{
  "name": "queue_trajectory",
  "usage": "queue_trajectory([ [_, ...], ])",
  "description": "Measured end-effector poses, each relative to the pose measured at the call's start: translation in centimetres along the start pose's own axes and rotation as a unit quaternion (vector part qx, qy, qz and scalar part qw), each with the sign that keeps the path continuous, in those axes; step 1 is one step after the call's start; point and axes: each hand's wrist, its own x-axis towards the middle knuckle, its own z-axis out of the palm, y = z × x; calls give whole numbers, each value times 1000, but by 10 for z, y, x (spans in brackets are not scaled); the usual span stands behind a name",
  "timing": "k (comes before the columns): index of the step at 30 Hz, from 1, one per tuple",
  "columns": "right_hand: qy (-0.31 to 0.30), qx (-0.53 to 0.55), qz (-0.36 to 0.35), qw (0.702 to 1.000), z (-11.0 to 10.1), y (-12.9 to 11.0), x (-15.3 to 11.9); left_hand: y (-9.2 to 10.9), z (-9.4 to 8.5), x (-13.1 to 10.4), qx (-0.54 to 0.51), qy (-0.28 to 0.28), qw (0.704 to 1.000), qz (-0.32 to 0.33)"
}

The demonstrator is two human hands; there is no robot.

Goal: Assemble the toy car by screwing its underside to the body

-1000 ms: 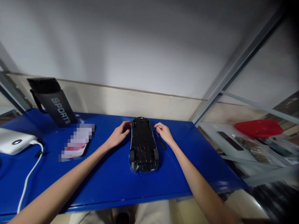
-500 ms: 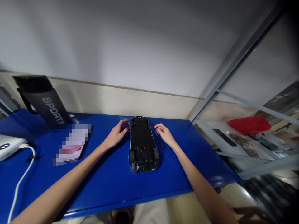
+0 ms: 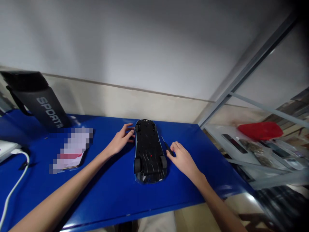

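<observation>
A toy car [image 3: 149, 145] lies upside down in the middle of the blue table, its black underside and wheels facing up. My left hand [image 3: 120, 139] rests at the car's left side, fingers apart and curved; whether the fingertips touch the car I cannot tell. To the right of the car, my right hand [image 3: 180, 157] has its thumb and fingers closed around the handle of a dark screwdriver [image 3: 167, 145]. The screwdriver's thin shaft points away from me, low over the table beside the car.
On the left of the blue table [image 3: 108, 190] are a grey SPORT bottle [image 3: 48, 103], a phone [image 3: 74, 149] with a blurred screen, and a white device [image 3: 8, 149] with a cable. Beyond the metal frame at right, a shelf holds a red item [image 3: 260, 130] and several small things.
My right hand has come back toward me and closed on the screwdriver's handle, which was lying on the table. My left hand stays beside the car. The view has shifted slightly.
</observation>
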Motion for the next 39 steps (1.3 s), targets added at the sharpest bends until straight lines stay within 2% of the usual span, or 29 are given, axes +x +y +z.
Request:
queue_trajectory([
  [3, -18, -6, -3, 1000, -11, -1, 10, 5, 4, -3, -9, -28, 999, -25],
  [6, -6, -14, -11, 1000, -29, -11, 38, 12, 7, -6, -29, -47, 997, -57],
  [13, 37, -33, -81, 995, -87, -65, 113, 21, 7, -8, -74, -27, 990, -114],
  [15, 25, 2, -100, 995, -98, -81, 122, 21, 8, -9, -88, -20, 989, -120],
  [17, -29, 48, -145, 988, -105, -94, 125, 21, 9, -10, -105, -12, 987, -121],
  [20, -132, 96, -184, 969, -105, -108, 121, 19, 13, -9, -122, -4, 986, -117],
  [25, -212, 135, -214, 944, -87, -120, 113, 18, 14, -8, -153, -8, 982, -114],
  [31, -200, 113, -206, 951, -65, -127, 114, 22, 13, -10, -163, -24, 981, -102],
  [39, -178, 75, -221, 956, -60, -131, 111, 19, 13, -10, -169, -26, 980, -99],
])
